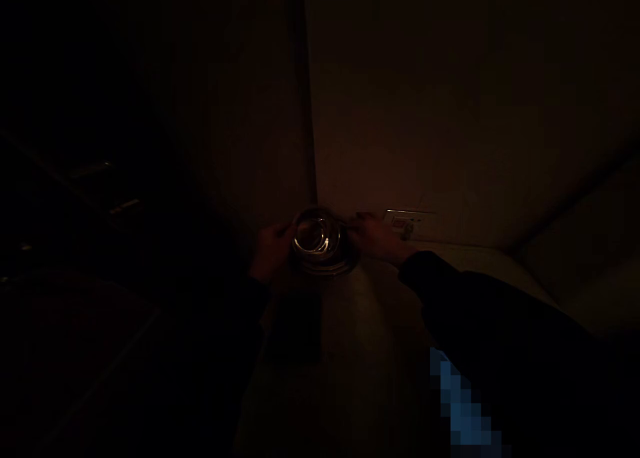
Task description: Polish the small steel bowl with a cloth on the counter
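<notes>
1. Our left hand (270,248) and right hand (376,238) flank a round, shiny, metal-looking vessel (327,246) below the dark vertical wall seam (312,145); we cannot tell whether our fingers pinch it or merely touch it.
2. Uneven pressure on its smooth sides could make it slip or tip.
3. Sideways drift could knock our right hand against the pale rectangular wall plate (426,223).
4. Such dimness could make us misjudge the rim.
</notes>
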`<action>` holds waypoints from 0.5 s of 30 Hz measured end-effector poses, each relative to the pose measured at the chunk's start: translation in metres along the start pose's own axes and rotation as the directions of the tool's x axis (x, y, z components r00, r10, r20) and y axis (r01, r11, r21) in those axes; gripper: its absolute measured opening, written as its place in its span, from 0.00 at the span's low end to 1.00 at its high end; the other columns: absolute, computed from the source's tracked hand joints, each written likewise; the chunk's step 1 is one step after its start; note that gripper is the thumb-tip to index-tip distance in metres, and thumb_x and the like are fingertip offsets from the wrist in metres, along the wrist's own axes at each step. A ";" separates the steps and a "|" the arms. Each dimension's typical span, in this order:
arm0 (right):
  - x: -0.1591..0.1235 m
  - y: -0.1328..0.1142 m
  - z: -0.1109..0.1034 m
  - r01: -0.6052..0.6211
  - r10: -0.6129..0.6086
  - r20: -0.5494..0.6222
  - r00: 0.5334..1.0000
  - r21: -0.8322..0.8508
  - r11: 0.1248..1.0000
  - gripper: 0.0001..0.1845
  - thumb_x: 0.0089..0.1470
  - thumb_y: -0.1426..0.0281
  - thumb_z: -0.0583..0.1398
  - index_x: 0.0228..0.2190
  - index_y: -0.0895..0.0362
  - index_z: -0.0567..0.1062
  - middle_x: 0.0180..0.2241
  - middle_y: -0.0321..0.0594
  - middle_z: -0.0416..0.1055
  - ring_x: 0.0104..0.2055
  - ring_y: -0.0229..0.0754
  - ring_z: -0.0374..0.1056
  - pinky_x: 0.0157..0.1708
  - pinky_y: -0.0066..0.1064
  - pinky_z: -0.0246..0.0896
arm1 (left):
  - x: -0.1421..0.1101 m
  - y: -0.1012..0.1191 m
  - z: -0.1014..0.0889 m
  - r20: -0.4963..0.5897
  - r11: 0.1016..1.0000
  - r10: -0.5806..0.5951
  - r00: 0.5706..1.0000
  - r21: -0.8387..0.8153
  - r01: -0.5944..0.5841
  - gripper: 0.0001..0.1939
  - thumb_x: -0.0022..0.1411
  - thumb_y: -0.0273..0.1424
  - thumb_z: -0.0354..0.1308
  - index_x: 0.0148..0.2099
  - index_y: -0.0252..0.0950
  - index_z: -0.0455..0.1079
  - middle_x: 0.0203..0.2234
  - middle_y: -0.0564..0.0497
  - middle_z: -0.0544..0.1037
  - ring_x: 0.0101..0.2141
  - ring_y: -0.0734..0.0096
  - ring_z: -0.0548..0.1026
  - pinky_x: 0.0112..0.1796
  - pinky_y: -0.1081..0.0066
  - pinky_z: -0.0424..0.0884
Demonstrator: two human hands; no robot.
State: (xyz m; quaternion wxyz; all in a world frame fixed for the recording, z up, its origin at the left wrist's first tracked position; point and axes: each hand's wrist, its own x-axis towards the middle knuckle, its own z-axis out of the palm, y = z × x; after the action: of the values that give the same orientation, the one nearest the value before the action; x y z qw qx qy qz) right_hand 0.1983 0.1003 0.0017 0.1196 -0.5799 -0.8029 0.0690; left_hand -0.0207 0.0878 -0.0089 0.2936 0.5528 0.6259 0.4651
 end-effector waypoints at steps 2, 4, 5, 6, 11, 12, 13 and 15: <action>-0.002 0.003 -0.006 0.019 -0.018 -0.031 0.999 0.040 0.999 0.17 0.59 0.67 0.51 0.45 0.56 0.75 0.51 0.47 0.67 0.55 0.49 0.59 0.52 0.37 0.53 | 0.001 -0.001 0.000 -0.013 0.998 0.021 1.000 -0.051 -0.022 0.17 0.56 0.33 0.55 0.44 0.29 0.75 0.38 0.46 0.81 0.40 0.62 0.76 0.39 0.69 0.71; -0.006 0.006 -0.012 0.041 -0.036 -0.056 0.998 0.092 0.995 0.16 0.60 0.68 0.50 0.44 0.56 0.75 0.48 0.44 0.70 0.51 0.46 0.64 0.49 0.32 0.56 | 0.001 -0.001 -0.001 -0.028 0.994 0.023 0.999 -0.106 -0.026 0.16 0.55 0.34 0.56 0.43 0.30 0.75 0.38 0.46 0.81 0.41 0.62 0.76 0.40 0.68 0.71; -0.007 0.008 -0.014 0.049 -0.041 -0.070 0.997 0.121 0.991 0.17 0.60 0.69 0.50 0.44 0.57 0.74 0.47 0.44 0.71 0.49 0.45 0.66 0.48 0.31 0.57 | 0.001 0.000 -0.001 -0.037 0.991 0.021 0.999 -0.133 -0.026 0.16 0.55 0.35 0.56 0.43 0.30 0.75 0.38 0.46 0.81 0.41 0.62 0.76 0.40 0.68 0.71; -0.009 0.010 -0.016 0.052 -0.039 -0.086 0.996 0.150 0.987 0.17 0.61 0.69 0.49 0.45 0.57 0.74 0.46 0.44 0.72 0.47 0.44 0.67 0.47 0.31 0.58 | 0.001 0.001 -0.002 -0.048 0.987 0.018 0.999 -0.162 -0.026 0.17 0.55 0.35 0.57 0.43 0.31 0.75 0.39 0.46 0.80 0.41 0.62 0.76 0.41 0.68 0.71; -0.017 0.015 -0.023 0.082 -0.039 -0.153 0.987 0.288 0.954 0.18 0.61 0.68 0.49 0.47 0.57 0.73 0.45 0.44 0.73 0.45 0.45 0.69 0.44 0.33 0.61 | -0.006 0.012 -0.003 -0.030 0.952 -0.036 0.999 -0.305 0.025 0.20 0.53 0.37 0.58 0.46 0.31 0.73 0.44 0.44 0.78 0.43 0.61 0.75 0.40 0.67 0.71; -0.019 0.015 -0.025 0.097 -0.047 -0.164 0.985 0.314 0.945 0.17 0.61 0.68 0.49 0.46 0.57 0.73 0.45 0.43 0.74 0.45 0.44 0.69 0.44 0.33 0.61 | -0.008 0.014 -0.003 -0.016 0.947 -0.039 0.999 -0.318 0.032 0.21 0.53 0.38 0.58 0.46 0.30 0.73 0.44 0.43 0.78 0.43 0.61 0.75 0.39 0.68 0.72; -0.021 0.014 -0.026 0.111 -0.053 -0.174 0.983 0.338 0.935 0.17 0.61 0.68 0.49 0.46 0.56 0.73 0.45 0.42 0.74 0.45 0.44 0.69 0.45 0.33 0.61 | -0.010 0.016 -0.002 0.002 0.944 -0.028 1.000 -0.329 0.027 0.22 0.53 0.39 0.58 0.46 0.30 0.73 0.44 0.43 0.78 0.43 0.61 0.75 0.39 0.68 0.72; -0.024 0.013 -0.029 0.125 -0.054 -0.192 0.980 0.384 0.915 0.17 0.61 0.68 0.50 0.46 0.56 0.74 0.44 0.41 0.74 0.45 0.43 0.69 0.44 0.32 0.61 | -0.014 0.020 0.000 0.032 0.936 0.006 0.999 -0.352 0.005 0.23 0.52 0.40 0.58 0.46 0.30 0.73 0.42 0.43 0.79 0.41 0.61 0.75 0.38 0.69 0.72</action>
State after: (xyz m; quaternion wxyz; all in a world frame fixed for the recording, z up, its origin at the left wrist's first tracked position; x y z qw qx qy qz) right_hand 0.2259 0.0806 0.0239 0.3079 -0.5103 -0.7845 0.1716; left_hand -0.0095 0.0737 0.0073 0.3980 0.4989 0.5275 0.5607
